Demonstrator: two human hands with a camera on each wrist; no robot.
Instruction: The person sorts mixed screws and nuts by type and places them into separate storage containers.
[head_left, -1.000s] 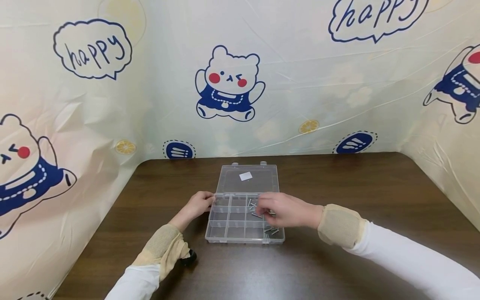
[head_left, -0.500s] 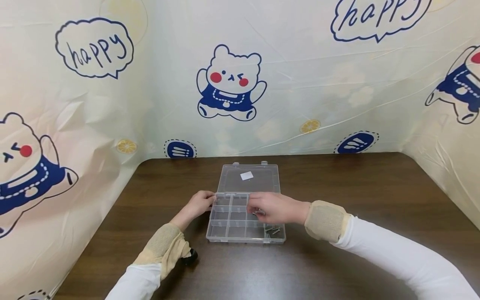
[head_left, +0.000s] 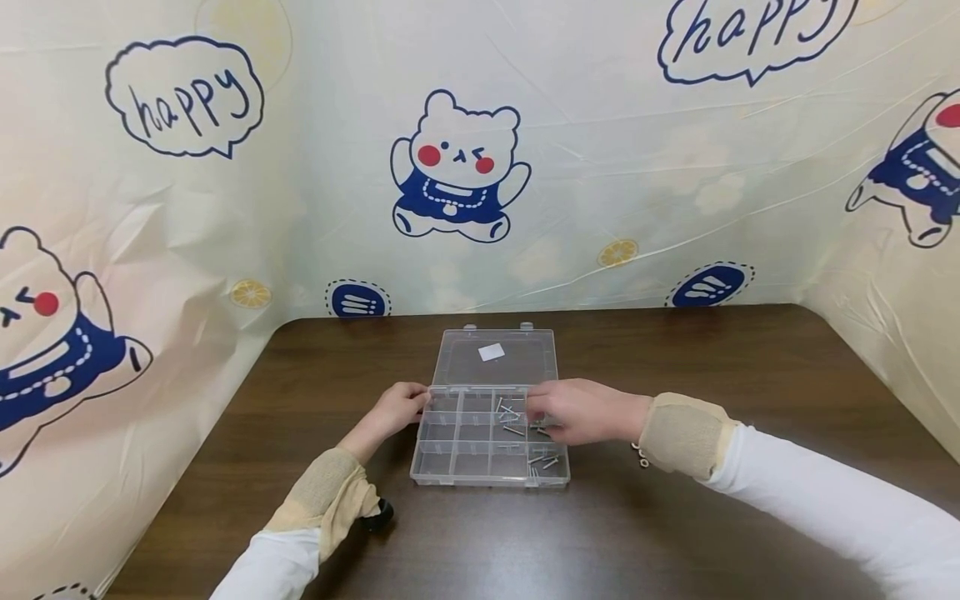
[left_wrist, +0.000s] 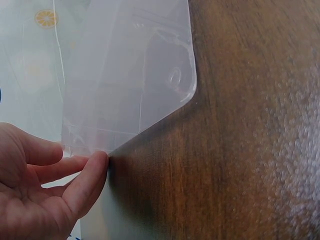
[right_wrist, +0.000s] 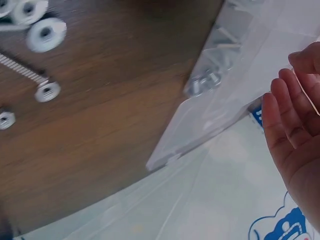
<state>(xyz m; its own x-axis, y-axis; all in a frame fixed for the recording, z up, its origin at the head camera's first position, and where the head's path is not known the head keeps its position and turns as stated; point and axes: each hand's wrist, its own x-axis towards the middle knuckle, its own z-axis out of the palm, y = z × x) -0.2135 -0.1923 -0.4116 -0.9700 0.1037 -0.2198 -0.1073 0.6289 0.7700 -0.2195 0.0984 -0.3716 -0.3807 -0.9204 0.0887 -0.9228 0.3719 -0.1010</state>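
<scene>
A clear plastic compartment box (head_left: 472,482) sits on the table with its lid (head_left: 517,342) folded back. My left hand (head_left: 397,406) holds its back left corner between thumb and fingers, as the left wrist view (left_wrist: 55,180) of that hand also shows. Over the right-hand column hovers my right hand (head_left: 581,411), its fingers loosely bent; nothing shows between them in the right wrist view, though the head view hides the fingertips. Several screws (head_left: 513,431) lie in the third column's back and middle compartments. More screws (head_left: 550,462) lie in the front right compartment.
Washers (right_wrist: 46,35), a threaded screw (right_wrist: 25,67) and a small nut-like piece (right_wrist: 6,120) lie on the dark wooden table (head_left: 675,533) by my right wrist. A black object (head_left: 378,515) sits under my left wrist. A printed sheet (head_left: 585,200) hangs behind.
My right hand moved left over the third column, then back right over the right-hand column, now slightly farther right than before. Metal pieces by its wrist came into view. The left hand stayed put.
</scene>
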